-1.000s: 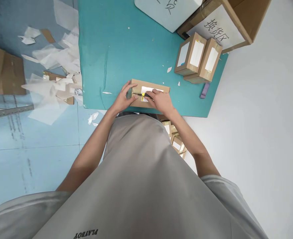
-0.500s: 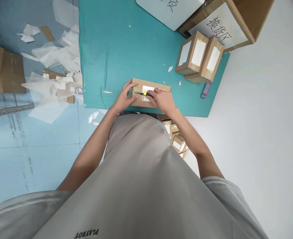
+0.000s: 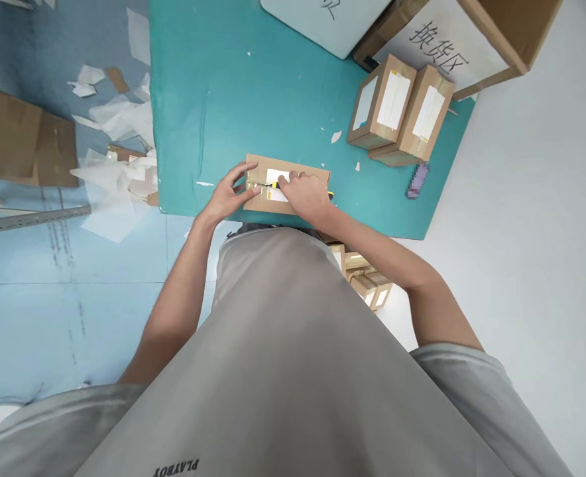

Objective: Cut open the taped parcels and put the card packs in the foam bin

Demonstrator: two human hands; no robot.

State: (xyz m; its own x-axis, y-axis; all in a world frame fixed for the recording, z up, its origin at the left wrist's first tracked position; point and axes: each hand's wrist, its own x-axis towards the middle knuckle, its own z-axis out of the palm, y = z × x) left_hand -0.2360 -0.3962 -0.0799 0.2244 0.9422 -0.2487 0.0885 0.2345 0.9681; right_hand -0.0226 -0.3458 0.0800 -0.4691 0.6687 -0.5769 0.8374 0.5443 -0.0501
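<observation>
A brown cardboard box (image 3: 257, 201) with a white label (image 3: 274, 176) lies flat near the front edge of the green table (image 3: 253, 99). My left hand (image 3: 227, 193) braces the box's left end, its thumb on the top and its fingers at the far corner. In my right hand (image 3: 307, 197) is a black and yellow utility knife (image 3: 276, 185), its blade pointing left along the taped middle of the box, close to my left thumb. The knife's yellow tail shows past the right side of the hand.
Two labelled boxes (image 3: 383, 103) stand at the back right, before a large open carton (image 3: 489, 53) and a white bin (image 3: 330, 23). Paper scraps (image 3: 118, 119) litter the floor at left, beside a carton (image 3: 29, 139). More small boxes (image 3: 365, 285) sit below the table.
The camera view has shifted. Both hands and the box appear further left in the picture. The right hand has turned over the knife, and its yellow tail now shows.
</observation>
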